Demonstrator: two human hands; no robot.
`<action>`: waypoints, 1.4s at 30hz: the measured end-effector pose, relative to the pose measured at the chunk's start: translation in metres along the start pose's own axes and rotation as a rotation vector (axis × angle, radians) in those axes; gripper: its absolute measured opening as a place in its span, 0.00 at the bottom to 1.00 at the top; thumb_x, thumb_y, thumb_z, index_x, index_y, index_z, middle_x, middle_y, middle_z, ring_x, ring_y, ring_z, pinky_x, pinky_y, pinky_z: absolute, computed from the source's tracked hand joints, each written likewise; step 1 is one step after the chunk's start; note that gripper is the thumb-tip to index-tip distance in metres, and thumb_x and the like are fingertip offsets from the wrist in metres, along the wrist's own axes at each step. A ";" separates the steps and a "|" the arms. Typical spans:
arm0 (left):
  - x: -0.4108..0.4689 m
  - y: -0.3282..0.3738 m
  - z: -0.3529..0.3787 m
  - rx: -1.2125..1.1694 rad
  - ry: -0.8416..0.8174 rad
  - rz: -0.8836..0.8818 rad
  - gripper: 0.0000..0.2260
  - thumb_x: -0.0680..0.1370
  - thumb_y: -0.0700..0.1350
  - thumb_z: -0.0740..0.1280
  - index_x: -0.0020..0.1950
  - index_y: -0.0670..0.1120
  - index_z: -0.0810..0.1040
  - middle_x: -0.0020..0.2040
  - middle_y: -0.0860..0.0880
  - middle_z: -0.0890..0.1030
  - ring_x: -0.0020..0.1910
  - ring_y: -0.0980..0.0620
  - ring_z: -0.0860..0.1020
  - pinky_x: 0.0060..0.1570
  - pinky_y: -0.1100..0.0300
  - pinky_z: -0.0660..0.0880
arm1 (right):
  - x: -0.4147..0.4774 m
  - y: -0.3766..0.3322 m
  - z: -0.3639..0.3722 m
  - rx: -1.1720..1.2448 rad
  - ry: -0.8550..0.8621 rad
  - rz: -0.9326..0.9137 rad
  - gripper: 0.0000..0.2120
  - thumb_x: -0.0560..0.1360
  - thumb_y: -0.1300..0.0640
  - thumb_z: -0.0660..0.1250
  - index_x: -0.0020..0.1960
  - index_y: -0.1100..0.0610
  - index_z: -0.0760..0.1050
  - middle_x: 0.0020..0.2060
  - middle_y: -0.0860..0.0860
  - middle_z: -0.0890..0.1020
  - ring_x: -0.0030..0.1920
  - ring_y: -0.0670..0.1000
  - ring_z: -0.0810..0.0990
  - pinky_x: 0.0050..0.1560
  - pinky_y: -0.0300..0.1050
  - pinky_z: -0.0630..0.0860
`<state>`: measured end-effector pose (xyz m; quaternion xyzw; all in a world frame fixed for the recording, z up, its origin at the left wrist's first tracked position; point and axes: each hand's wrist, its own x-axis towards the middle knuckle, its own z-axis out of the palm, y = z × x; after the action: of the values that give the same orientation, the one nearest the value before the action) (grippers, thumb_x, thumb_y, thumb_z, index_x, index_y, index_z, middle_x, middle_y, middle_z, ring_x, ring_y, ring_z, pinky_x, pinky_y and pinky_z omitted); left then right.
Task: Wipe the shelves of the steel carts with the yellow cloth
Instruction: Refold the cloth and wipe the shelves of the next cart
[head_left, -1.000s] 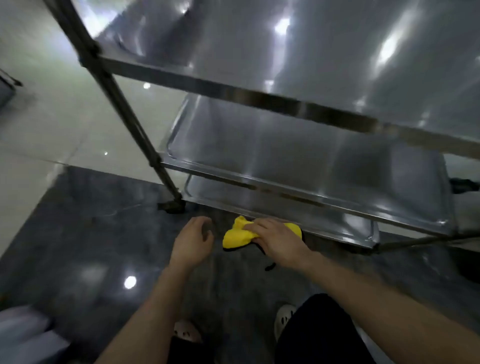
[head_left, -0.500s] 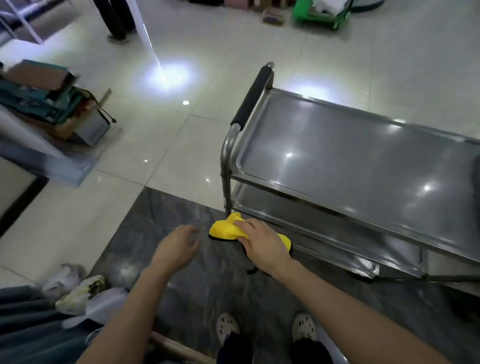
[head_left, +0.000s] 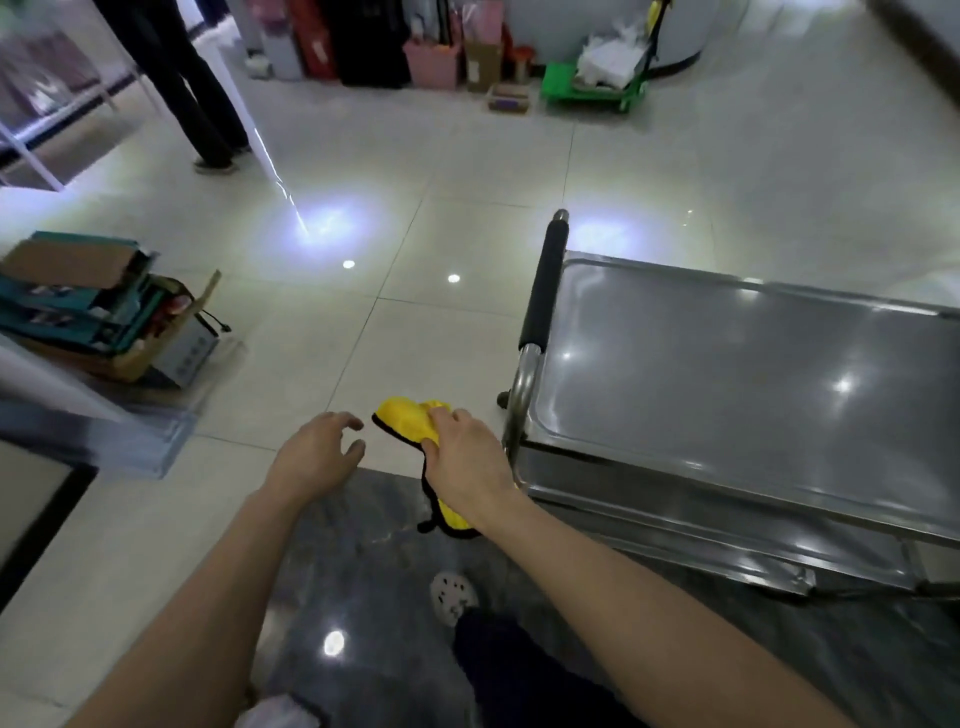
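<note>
My right hand (head_left: 465, 457) grips the yellow cloth (head_left: 408, 418), which has a black edge and hangs down below my wrist. It is in the air just left of the steel cart (head_left: 727, 395), near the upright below the cart's black handle (head_left: 543, 291). The cart's top shelf is bare and shiny; a lower shelf (head_left: 675, 540) shows beneath its front edge. My left hand (head_left: 319, 452) hovers a little left of the cloth with loosely curled fingers and holds nothing.
A cardboard box with books (head_left: 98, 306) sits on the floor at the left beside a pale counter edge (head_left: 93, 431). A person's legs (head_left: 192, 88) stand at the far left. Boxes and a green trolley (head_left: 592, 88) line the back wall.
I have risen from crouching by the bottom shelf: the view lifted to above the cart's top shelf. My right hand came up and away from the low shelf with the cloth.
</note>
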<state>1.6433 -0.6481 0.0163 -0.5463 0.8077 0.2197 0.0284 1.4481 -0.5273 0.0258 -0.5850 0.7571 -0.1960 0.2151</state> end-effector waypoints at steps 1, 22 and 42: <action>0.020 -0.007 -0.011 0.016 -0.001 0.020 0.16 0.83 0.50 0.69 0.70 0.48 0.80 0.66 0.45 0.81 0.62 0.45 0.82 0.62 0.48 0.78 | 0.021 -0.004 0.002 0.007 0.012 0.016 0.18 0.86 0.53 0.60 0.73 0.57 0.71 0.60 0.58 0.78 0.57 0.61 0.78 0.53 0.55 0.75; 0.531 0.036 -0.186 0.238 -0.176 0.522 0.17 0.86 0.53 0.66 0.74 0.52 0.76 0.71 0.50 0.78 0.67 0.49 0.79 0.65 0.49 0.77 | 0.418 0.057 -0.060 0.040 0.375 0.603 0.19 0.86 0.50 0.61 0.74 0.56 0.69 0.60 0.57 0.79 0.59 0.61 0.79 0.58 0.59 0.78; 0.835 0.485 -0.109 -0.116 -0.905 1.093 0.18 0.76 0.42 0.81 0.65 0.46 0.83 0.56 0.48 0.87 0.56 0.48 0.86 0.61 0.51 0.83 | 0.637 0.273 -0.195 0.412 1.131 0.977 0.19 0.78 0.56 0.74 0.68 0.50 0.77 0.59 0.46 0.81 0.55 0.49 0.80 0.57 0.49 0.79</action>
<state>0.8951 -1.2684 0.0330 0.0811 0.8620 0.4506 0.2175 0.9786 -1.0709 -0.0233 0.0562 0.8721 -0.4847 -0.0377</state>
